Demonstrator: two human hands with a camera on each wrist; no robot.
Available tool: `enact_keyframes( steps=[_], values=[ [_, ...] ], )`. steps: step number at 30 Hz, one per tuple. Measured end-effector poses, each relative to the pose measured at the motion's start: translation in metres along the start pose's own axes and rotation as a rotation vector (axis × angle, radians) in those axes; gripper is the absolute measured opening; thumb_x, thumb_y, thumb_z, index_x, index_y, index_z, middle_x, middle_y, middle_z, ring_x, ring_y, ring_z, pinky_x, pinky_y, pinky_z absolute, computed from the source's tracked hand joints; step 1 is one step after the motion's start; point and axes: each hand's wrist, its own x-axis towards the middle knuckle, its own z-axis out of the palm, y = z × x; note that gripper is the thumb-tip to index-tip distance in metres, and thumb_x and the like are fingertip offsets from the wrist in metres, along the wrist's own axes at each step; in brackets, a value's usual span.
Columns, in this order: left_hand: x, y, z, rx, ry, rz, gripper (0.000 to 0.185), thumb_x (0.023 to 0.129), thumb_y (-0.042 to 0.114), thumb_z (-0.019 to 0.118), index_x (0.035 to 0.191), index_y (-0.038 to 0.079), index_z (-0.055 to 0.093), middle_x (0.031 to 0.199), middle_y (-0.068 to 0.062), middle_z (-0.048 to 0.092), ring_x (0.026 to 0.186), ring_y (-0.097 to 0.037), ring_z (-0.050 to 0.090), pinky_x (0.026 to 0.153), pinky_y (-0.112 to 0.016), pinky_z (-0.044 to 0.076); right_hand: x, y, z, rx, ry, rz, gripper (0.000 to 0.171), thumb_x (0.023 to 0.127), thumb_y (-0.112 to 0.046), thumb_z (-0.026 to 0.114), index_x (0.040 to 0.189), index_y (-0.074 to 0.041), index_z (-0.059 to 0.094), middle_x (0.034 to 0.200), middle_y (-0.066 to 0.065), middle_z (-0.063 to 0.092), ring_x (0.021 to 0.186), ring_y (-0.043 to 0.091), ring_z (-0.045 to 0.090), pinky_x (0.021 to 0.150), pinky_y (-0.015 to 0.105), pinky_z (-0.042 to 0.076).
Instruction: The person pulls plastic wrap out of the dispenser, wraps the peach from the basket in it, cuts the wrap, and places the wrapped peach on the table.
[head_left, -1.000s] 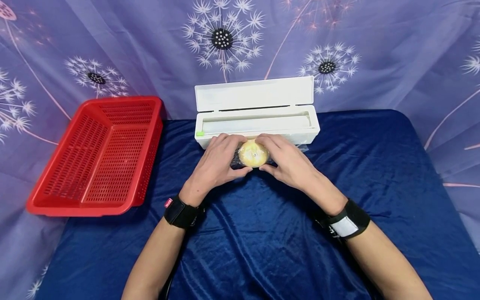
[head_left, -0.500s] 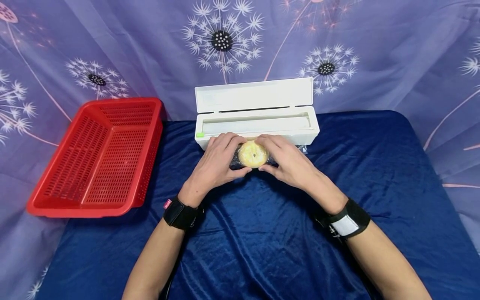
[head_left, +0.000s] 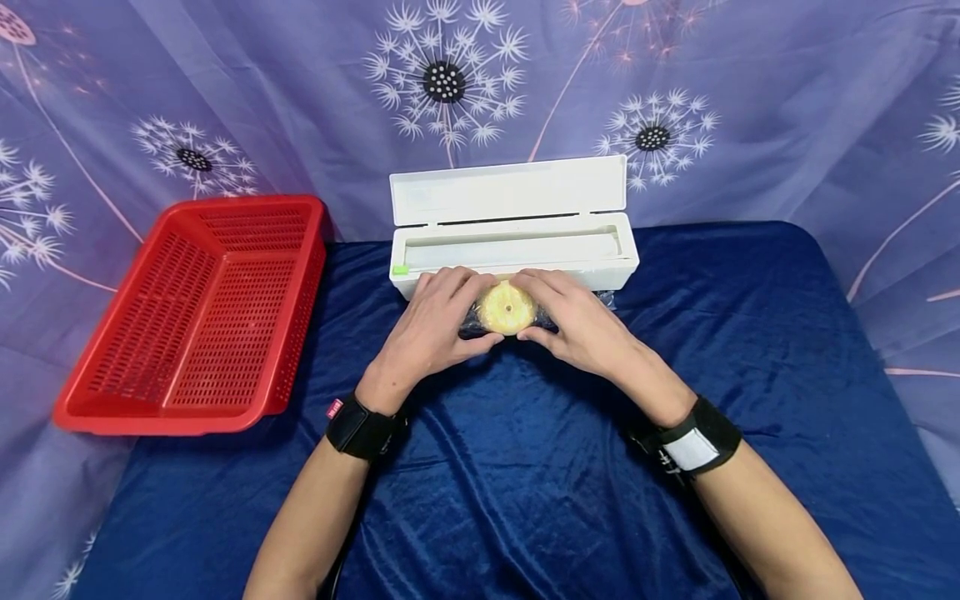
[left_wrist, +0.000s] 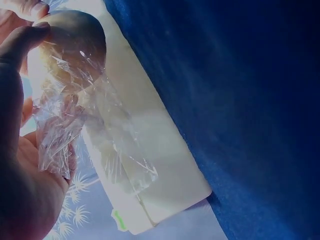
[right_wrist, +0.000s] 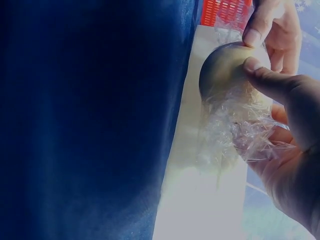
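Right between the two hands sits a round yellow fruit [head_left: 507, 307], and both hands curl around it: the left hand [head_left: 436, 325] has it from its own side with the thumb tucked underneath, and the right hand [head_left: 577, 327] meets it from the opposite side, fingers over the top. From above, the fruit shows as a pale disc with a small dark dot in its middle, and only a faint shine of film [head_left: 474, 323] peeks out beside the left thumb. The left wrist view tells more: crinkled clear film [left_wrist: 70, 120] is bunched against the palm of the left hand [left_wrist: 22, 165] and trails off the fruit [left_wrist: 70, 47]. The right wrist view shows the same on the other side, with the right hand [right_wrist: 287, 150] pinching the fruit [right_wrist: 227, 70] between thumb and fingertip while a wad of film [right_wrist: 250, 132] gathers in the palm. Just beyond the fingertips lies a white dispenser [head_left: 514, 250] with its lid tipped up; whether the knuckles touch it I cannot tell. Well off past the left hand a red basket [head_left: 197, 312] rests at the edge of the blue cloth [head_left: 525, 467], and only the head view takes it in whole.
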Motion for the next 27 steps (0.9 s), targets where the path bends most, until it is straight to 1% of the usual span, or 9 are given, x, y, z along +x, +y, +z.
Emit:
enact_keyframes(
  steps=[5, 12, 16, 19, 24, 27],
  values=[
    [-0.0005, -0.0019, -0.0009, 0.009, 0.010, 0.008, 0.074, 0.088, 0.052, 0.085, 0.146, 0.017, 0.057, 0.124, -0.006, 0.062, 0.112, -0.028, 0.058, 0.094, -0.048, 0.042, -0.0003, -0.0003, 0.0011, 0.000, 0.005, -0.005, 0.070, 0.089, -0.018, 0.088, 0.147, 0.003, 0.055, 0.145, 0.023, 0.059, 0.135, 0.041, 0.056, 0.114, 0.055, 0.042],
    [-0.0001, -0.0029, -0.0021, 0.021, -0.001, 0.000, 0.076, 0.087, 0.054, 0.086, 0.148, 0.017, 0.058, 0.124, -0.007, 0.063, 0.110, -0.029, 0.058, 0.095, -0.048, 0.042, 0.0001, 0.0005, 0.0028, 0.008, 0.010, -0.005, 0.072, 0.089, -0.018, 0.089, 0.149, 0.001, 0.054, 0.146, 0.021, 0.057, 0.134, 0.040, 0.056, 0.114, 0.056, 0.041],
    [-0.0006, -0.0030, -0.0024, 0.027, -0.008, -0.006, 0.076, 0.087, 0.053, 0.086, 0.149, 0.018, 0.057, 0.124, -0.006, 0.063, 0.110, -0.028, 0.058, 0.094, -0.048, 0.042, 0.0015, 0.0005, 0.0040, 0.019, 0.011, -0.009, 0.076, 0.087, -0.017, 0.090, 0.150, 0.001, 0.052, 0.148, 0.020, 0.053, 0.133, 0.038, 0.055, 0.112, 0.054, 0.043],
    [-0.0008, -0.0030, -0.0024, 0.033, -0.010, -0.010, 0.076, 0.087, 0.053, 0.086, 0.149, 0.019, 0.057, 0.125, -0.006, 0.063, 0.110, -0.029, 0.058, 0.094, -0.049, 0.042, 0.0025, -0.0007, 0.0042, 0.008, 0.027, -0.024, 0.080, 0.084, -0.018, 0.093, 0.150, 0.001, 0.051, 0.149, 0.019, 0.051, 0.133, 0.038, 0.053, 0.111, 0.053, 0.044],
    [-0.0003, -0.0025, -0.0021, 0.040, -0.003, -0.009, 0.075, 0.088, 0.054, 0.085, 0.148, 0.019, 0.058, 0.123, -0.006, 0.064, 0.108, -0.028, 0.058, 0.092, -0.048, 0.042, 0.0035, -0.0038, 0.0042, -0.050, 0.061, -0.045, 0.081, 0.076, -0.016, 0.098, 0.144, 0.001, 0.056, 0.141, 0.018, 0.054, 0.131, 0.038, 0.048, 0.111, 0.051, 0.042],
    [0.0003, -0.0021, -0.0022, 0.043, 0.001, -0.006, 0.074, 0.088, 0.054, 0.085, 0.148, 0.019, 0.058, 0.123, -0.006, 0.064, 0.108, -0.028, 0.058, 0.091, -0.047, 0.041, 0.0034, -0.0049, 0.0045, -0.065, 0.065, -0.042, 0.081, 0.074, -0.012, 0.099, 0.141, 0.002, 0.056, 0.140, 0.019, 0.054, 0.129, 0.038, 0.051, 0.110, 0.051, 0.043]
  ],
)
